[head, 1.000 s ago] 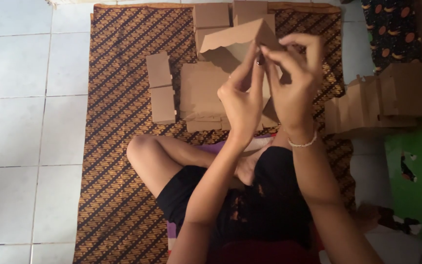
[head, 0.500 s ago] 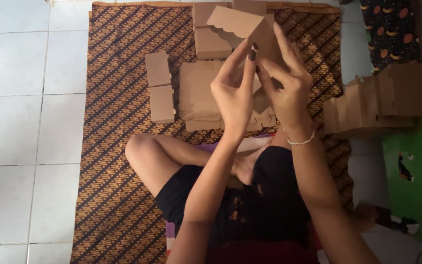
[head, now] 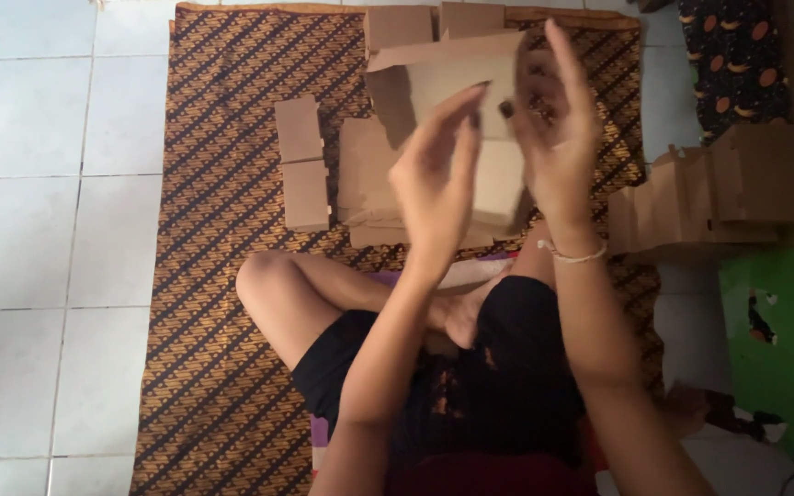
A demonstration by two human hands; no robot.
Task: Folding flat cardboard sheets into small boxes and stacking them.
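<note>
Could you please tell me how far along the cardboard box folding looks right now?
Done: two small folded brown cardboard boxes lie on the patterned mat. In hand: the left hand and right hand fold a brown cardboard box. Left: a stack of flat cardboard blanks.
</note>
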